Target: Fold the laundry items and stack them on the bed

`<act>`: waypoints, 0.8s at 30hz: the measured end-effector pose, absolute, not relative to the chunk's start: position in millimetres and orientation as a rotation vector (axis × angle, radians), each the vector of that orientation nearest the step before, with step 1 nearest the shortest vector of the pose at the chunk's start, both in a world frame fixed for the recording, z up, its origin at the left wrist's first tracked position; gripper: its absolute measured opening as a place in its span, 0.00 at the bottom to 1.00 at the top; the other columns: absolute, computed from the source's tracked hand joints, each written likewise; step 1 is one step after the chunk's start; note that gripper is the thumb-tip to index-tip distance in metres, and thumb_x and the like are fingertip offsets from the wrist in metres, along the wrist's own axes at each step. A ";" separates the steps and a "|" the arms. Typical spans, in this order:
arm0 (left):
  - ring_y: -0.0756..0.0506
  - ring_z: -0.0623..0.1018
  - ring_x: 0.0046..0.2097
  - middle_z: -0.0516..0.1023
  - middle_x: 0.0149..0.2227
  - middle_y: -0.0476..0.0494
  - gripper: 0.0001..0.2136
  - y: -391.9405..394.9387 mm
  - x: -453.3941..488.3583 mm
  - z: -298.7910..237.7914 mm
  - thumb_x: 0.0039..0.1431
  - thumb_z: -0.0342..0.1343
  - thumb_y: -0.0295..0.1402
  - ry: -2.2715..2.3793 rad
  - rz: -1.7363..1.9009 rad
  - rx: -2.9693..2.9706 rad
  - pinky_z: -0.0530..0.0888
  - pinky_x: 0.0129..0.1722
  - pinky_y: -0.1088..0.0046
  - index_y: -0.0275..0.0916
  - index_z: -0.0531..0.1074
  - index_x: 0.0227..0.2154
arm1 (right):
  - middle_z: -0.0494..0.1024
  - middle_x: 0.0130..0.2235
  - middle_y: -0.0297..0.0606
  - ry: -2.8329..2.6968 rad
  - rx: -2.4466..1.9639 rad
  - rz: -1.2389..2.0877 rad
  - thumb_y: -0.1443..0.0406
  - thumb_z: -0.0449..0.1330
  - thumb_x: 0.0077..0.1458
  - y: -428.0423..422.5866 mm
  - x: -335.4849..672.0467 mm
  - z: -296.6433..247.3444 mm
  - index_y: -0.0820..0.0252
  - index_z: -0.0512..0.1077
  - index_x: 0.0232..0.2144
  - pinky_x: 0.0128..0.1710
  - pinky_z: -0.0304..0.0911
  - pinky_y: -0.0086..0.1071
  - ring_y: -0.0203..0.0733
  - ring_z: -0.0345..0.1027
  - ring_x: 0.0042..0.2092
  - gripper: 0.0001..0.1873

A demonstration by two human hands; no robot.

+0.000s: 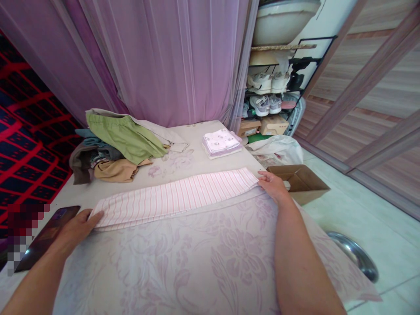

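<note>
A pink-and-white striped cloth garment (177,192), folded into a long strip, lies across the floral bed cover (197,262). Its exact kind cannot be made out. At the strip's left end, my left hand (80,223) pinches a corner between thumb and fingers. My right hand (272,184) grips the opposite end near the bed's right edge. Beyond the strip sits a small stack of folded light clothes (221,142), the top one white with a print. Farther left, a heap of clothes includes green trousers (127,133) and a tan garment (114,169).
A dark phone (49,236) lies left of my left hand. Off the right edge stand a cardboard box (305,181) and a metal basin (354,253) on the tiled floor. A shoe rack (275,92) and purple curtains (177,57) are at the back.
</note>
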State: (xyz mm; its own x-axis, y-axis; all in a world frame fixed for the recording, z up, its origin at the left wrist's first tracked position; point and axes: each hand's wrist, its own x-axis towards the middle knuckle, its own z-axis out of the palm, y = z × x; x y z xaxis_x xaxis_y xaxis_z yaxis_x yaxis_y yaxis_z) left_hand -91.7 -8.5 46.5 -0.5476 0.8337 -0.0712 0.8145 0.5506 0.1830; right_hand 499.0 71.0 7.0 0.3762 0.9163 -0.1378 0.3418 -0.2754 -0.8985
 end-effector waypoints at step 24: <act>0.33 0.54 0.66 0.54 0.66 0.34 0.28 0.5 20.0 23.7 0.61 0.41 0.47 2.201 -0.074 2.349 0.54 0.60 0.45 0.37 0.61 0.60 | 0.79 0.37 0.41 -1.579 -2.367 0.483 0.58 0.57 0.48 73.3 482.4 26.2 0.59 0.77 0.33 0.31 0.58 0.30 0.44 0.71 0.39 0.14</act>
State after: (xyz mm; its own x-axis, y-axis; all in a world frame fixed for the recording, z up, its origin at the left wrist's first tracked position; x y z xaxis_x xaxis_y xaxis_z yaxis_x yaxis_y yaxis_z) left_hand 20.0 0.5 23.7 0.0661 0.9976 0.0199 0.9940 -0.0641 -0.0885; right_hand 482.4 73.3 26.2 0.3558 0.9252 -0.1319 0.8405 -0.3785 -0.3877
